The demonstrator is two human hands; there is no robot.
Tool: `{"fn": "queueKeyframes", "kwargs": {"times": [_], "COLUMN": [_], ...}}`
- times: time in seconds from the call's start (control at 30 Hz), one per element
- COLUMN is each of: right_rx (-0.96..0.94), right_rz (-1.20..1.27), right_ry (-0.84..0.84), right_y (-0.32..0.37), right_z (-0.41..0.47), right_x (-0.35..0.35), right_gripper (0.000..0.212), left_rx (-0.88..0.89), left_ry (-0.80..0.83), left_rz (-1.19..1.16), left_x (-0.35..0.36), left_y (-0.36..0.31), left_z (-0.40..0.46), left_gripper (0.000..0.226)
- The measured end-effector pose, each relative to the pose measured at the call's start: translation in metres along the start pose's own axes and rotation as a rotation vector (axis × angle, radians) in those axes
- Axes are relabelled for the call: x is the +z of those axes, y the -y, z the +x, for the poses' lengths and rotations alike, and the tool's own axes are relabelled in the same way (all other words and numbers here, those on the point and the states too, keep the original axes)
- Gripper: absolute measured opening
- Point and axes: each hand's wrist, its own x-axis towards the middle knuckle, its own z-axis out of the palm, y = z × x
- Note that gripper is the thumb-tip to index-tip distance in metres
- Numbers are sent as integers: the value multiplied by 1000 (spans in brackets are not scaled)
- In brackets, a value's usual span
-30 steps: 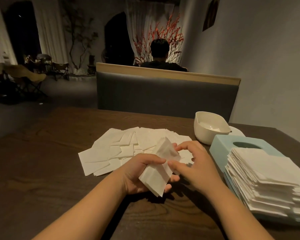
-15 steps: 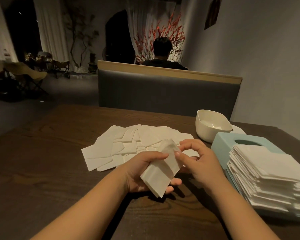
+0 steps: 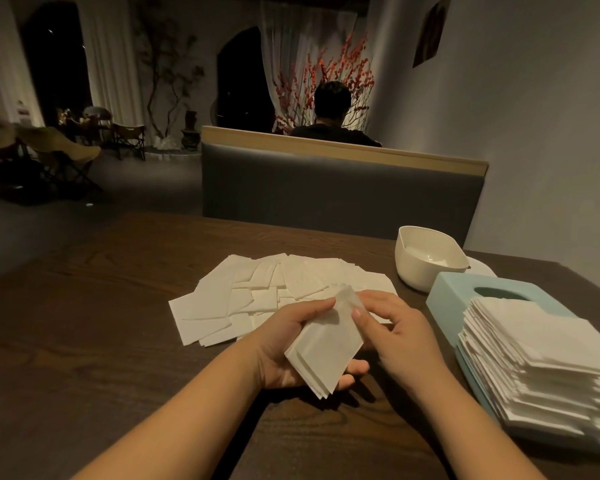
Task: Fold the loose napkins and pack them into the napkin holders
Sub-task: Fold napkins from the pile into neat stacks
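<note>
A small bundle of folded napkins point(image 3: 324, 344) was held just below the middle of the frame, above the dark wooden table point(image 3: 84, 341). It was cradled in the left hand point(image 3: 284, 348), whose fingers were curled beneath it and whose thumb was laid across its upper edge. The top corner of the bundle was pinched by the right hand point(image 3: 395, 337) between the thumb and the curled forefinger; the remaining fingers of that hand were bent loosely inward.

Behind the hands, at the centre of the frame, a spread of loose napkins point(image 3: 257, 292) was laid flat on the table in an overlapping fan. At the right edge of the frame a tall stack of napkins point(image 3: 541, 362) was seen resting on a pale blue napkin holder point(image 3: 454, 292), whose oval opening was partly visible beyond the stack. A white holder point(image 3: 426, 261), open at the top, was placed just behind the blue one, toward the upper right of the table.

In the upper half of the frame a grey booth backrest point(image 3: 340, 192) was seen, and beyond it a seated person point(image 3: 331, 116), viewed from behind.
</note>
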Motion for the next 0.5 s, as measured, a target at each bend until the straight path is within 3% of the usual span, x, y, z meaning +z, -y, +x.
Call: {"fn": "queueKeyframes", "kwargs": {"times": [0.17,0.3,0.4,0.5], "right_rx": [6,-11,68,138], "right_rz": [-62,-144,-51,114], "right_ry": [-12,81,61,148], "right_y": [1,3,7,6], "right_z": [1,-1,-2,-4], "right_x": [6,9,6,5], "right_gripper": [29,35,37,23], "left_rx": [-8,-11,-39,-60], "left_ry": [-24,-51,-50,16], "left_rz": [-34,-26,-6,68], "left_x": [4,4,0,-1], "left_y": [-2,-2,-1,0], "left_z": [-1,-3,-1,-2], "left_gripper": [56,59,64,63]}}
